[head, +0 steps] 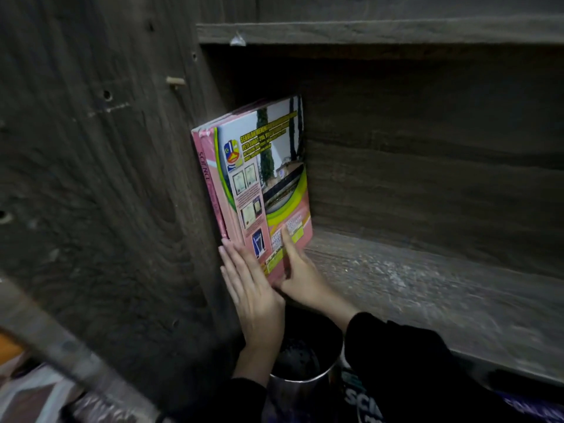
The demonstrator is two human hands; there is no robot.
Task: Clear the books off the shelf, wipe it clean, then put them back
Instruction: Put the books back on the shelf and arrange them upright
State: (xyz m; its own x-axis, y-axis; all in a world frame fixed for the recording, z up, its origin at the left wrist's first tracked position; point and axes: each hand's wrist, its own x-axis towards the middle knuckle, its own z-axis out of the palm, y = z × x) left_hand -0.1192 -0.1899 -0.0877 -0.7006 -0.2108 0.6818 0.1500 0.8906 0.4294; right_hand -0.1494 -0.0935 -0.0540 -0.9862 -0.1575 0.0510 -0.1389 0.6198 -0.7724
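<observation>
Books (pixel 262 190), a thin pink-edged bundle with a printed school cover facing out, stand upright in the head view at the left end of the shelf (pixel 427 288), leaning against the dark wooden side panel (pixel 122 178). A pink spine reading "SCIENCE" shows on the panel side of the bundle.

The left hand (pixel 253 288) lies flat with fingers straight and close together, pressed against the bundle's lower front edge. The right hand (pixel 300 276) is beside the cover, thumb laid up on the printed face and the other fingers hidden behind or under the bottom corner; it looks like a loose pinch on that corner, though the far fingers cannot be seen.

The rest of the shelf board to the right of the books is bare and streaked pale, so I cannot tell for sure whether this is the clearing or the returning step. With only this bundle standing and both hands squaring it toward the panel, I judge it more likely the putting-back stage. If so, the next move calls for steadying the bundle so it does not slide or topple rightward, then fetching more volumes.

Below the books, a round metal bin (pixel 305 383) stands open; its inside is dark and its contents cannot be made out. More printed covers (pixel 363 401) lie beside it, partly hidden by the black sleeve (pixel 406 367).
</observation>
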